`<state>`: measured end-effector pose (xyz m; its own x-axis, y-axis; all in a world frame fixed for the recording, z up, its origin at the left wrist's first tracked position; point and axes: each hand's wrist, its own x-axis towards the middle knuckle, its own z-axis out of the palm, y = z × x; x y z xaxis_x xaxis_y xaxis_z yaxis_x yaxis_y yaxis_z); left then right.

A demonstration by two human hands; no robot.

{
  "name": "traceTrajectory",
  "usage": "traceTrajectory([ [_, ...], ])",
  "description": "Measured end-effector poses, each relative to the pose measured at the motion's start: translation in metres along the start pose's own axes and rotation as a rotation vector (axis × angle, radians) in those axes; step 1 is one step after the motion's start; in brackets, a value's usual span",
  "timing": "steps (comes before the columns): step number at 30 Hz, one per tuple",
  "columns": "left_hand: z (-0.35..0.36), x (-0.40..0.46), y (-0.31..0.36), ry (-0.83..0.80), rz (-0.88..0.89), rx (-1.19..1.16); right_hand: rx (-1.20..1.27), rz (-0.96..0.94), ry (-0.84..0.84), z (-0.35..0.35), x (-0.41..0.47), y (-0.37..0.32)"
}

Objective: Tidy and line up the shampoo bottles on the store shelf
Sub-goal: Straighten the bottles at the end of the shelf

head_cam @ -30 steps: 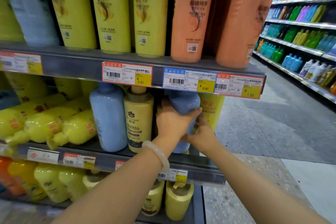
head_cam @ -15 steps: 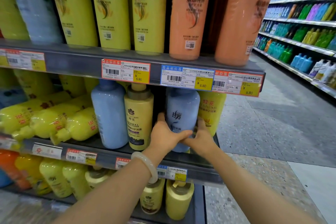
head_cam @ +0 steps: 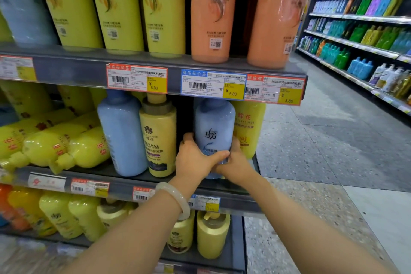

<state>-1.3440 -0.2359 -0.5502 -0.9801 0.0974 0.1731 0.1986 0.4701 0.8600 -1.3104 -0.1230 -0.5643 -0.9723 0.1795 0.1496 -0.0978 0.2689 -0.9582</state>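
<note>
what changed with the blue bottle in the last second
Both hands, left and right, slid down the blue bottle to its base, uncovering its printed front, which now faces out. They still grip it. The yellow bottle beside it stayed put.

Middle shelf (head_cam: 124,187): two blue bottles (head_cam: 121,131), yellow bottles (head_cam: 159,138) upright; yellow ones (head_cam: 86,149) lying left.

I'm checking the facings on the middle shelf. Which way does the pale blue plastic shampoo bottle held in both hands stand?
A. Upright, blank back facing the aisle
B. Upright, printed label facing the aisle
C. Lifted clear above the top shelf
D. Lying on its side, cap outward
B: the pale blue plastic shampoo bottle stands upright between the left hand and right hand, its dark printed logo facing out.
</note>
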Motion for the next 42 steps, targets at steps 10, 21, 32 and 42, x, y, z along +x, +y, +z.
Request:
traceTrajectory([
  [10,0.002,-0.026,-0.024,0.121,0.106,-0.063,-0.232,-0.054,-0.035,-0.020,-0.009,0.019],
  [21,0.032,-0.039,-0.011,0.125,0.080,-0.148,-0.183,0.122,0.467,-0.064,0.016,0.015],
  [32,0.044,-0.007,-0.016,0.180,0.069,-0.200,-0.084,0.108,0.347,-0.057,0.051,0.023],
  [42,0.037,-0.011,-0.005,0.152,0.054,-0.153,-0.106,0.139,0.359,-0.048,0.038,0.022],
])
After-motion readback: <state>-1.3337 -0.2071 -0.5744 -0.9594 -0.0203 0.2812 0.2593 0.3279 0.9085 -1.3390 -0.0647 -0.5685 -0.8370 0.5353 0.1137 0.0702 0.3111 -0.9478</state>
